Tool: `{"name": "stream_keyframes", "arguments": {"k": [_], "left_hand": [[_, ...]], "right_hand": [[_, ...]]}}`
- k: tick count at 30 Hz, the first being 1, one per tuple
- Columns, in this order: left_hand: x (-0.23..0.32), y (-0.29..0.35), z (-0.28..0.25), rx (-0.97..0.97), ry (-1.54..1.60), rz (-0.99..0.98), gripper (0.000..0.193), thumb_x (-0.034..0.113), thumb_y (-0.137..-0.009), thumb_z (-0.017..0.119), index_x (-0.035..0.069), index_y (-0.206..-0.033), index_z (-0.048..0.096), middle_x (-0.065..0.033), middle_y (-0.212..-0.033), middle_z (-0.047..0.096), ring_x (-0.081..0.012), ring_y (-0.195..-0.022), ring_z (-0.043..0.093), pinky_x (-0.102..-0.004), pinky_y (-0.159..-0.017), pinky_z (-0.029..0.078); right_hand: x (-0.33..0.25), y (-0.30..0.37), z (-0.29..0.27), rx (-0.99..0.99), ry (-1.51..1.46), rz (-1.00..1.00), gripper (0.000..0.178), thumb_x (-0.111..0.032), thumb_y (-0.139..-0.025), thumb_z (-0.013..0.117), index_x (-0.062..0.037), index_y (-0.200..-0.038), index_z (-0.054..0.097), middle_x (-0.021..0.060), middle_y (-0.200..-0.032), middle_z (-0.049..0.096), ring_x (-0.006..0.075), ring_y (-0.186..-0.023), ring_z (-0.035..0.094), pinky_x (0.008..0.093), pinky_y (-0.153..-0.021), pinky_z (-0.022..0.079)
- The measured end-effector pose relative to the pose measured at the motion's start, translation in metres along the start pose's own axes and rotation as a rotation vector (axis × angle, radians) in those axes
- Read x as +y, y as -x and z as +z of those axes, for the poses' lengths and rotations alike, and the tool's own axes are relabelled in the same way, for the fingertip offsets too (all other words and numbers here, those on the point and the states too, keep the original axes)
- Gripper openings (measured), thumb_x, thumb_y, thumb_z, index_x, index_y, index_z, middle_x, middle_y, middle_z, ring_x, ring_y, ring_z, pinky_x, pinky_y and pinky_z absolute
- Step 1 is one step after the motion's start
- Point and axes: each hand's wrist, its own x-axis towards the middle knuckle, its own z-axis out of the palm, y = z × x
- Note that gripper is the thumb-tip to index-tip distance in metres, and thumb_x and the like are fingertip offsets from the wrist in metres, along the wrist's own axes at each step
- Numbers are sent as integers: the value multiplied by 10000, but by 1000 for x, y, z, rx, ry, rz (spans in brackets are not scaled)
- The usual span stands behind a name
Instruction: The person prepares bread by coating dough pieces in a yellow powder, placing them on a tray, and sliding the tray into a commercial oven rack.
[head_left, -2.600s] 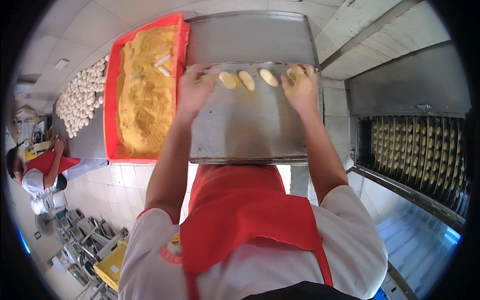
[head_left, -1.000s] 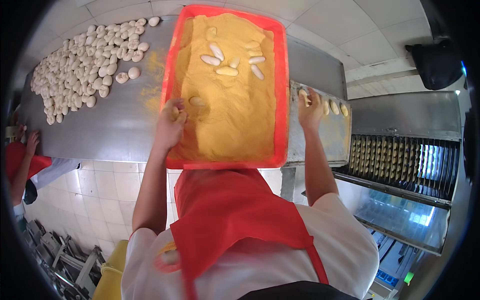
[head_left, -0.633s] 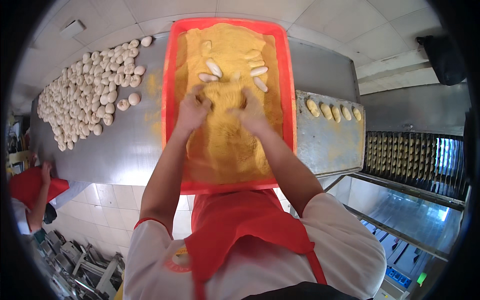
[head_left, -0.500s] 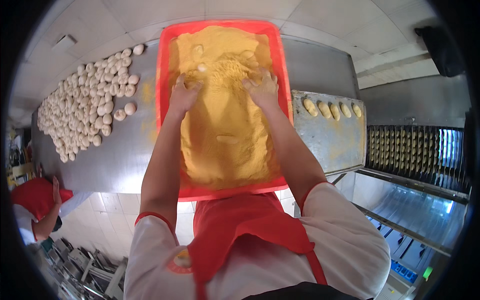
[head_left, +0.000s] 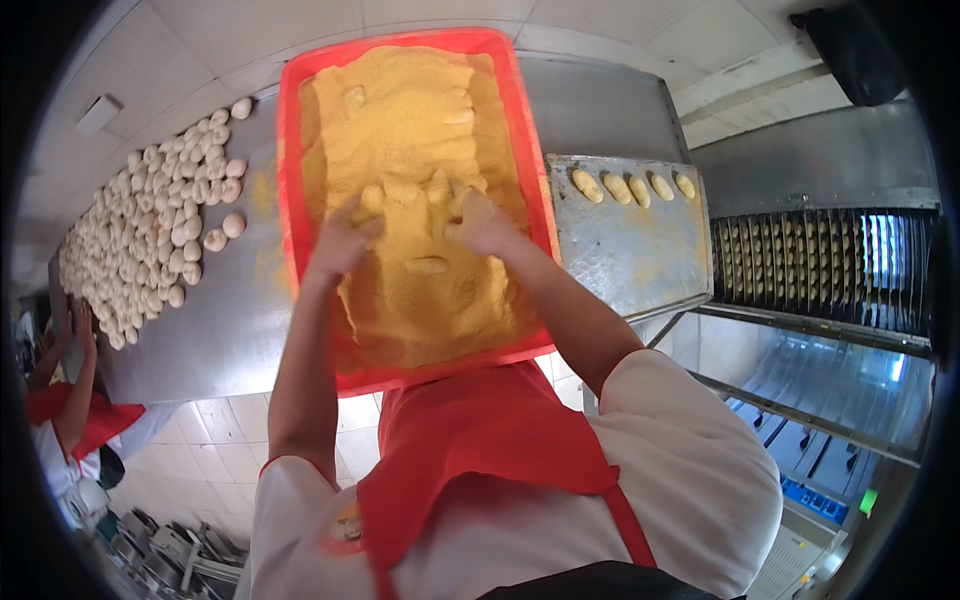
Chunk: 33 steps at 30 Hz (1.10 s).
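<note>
A red plastic tub (head_left: 291, 190) full of yellow powder or fine crumbs (head_left: 400, 100) lies in front of me. My left hand (head_left: 345, 242) is in its left half, thumb apart from the fingers, the fingertips by a powder-coated dough piece (head_left: 372, 198). Across from it, my right hand (head_left: 486, 224) has its thumb apart too, fingers at the coated dough pieces (head_left: 438, 188) in the middle. Powder partly hides the fingertips. One oblong dough piece (head_left: 427, 265) lies nearer me, and others (head_left: 355, 100) sit half buried farther back.
Many pale dough balls (head_left: 150, 220) cover the steel table (head_left: 220, 320) at left, where a co-worker's hands (head_left: 82, 325) reach its edge. At right, a metal tray (head_left: 620, 250) bears several coated oblong pieces (head_left: 640, 190). Beyond stands a rack of filled trays (head_left: 790, 265).
Both hands have come nearer to me through the powder, and several coated dough pieces now show between them. The view has shifted slightly. The co-worker's hands have moved to the dough balls.
</note>
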Motion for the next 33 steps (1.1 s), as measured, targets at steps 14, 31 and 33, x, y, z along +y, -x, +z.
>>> {"name": "stream_keyframes", "arguments": {"k": [14,31,33], "left_hand": [[1,69,-23,-20,-139,191,444,264,-849,860,77,-1225,713,-111,-827,712,-237,-760,679,-381,-722,555],[-10,128,5,194,904,51,290,189,-975,739,59,-1168,566,-54,-952,647,-108,-797,645,-247,-581,501],[-18,134,0,117,967,78,236,181,-993,673,54,-1162,567,-66,-979,634,-116,-803,633,-251,-589,504]], "right_hand": [[-6,37,-7,178,-114,-99,309,-228,-900,719,-79,-1169,692,120,-1009,710,267,-904,693,393,-832,546],[-22,56,24,61,175,0,441,-266,-815,868,-36,-1123,652,124,-973,727,209,-828,719,355,-723,555],[-22,61,4,-111,-204,180,419,-246,-821,871,-48,-1124,661,114,-1019,726,193,-899,712,329,-748,543]]}}
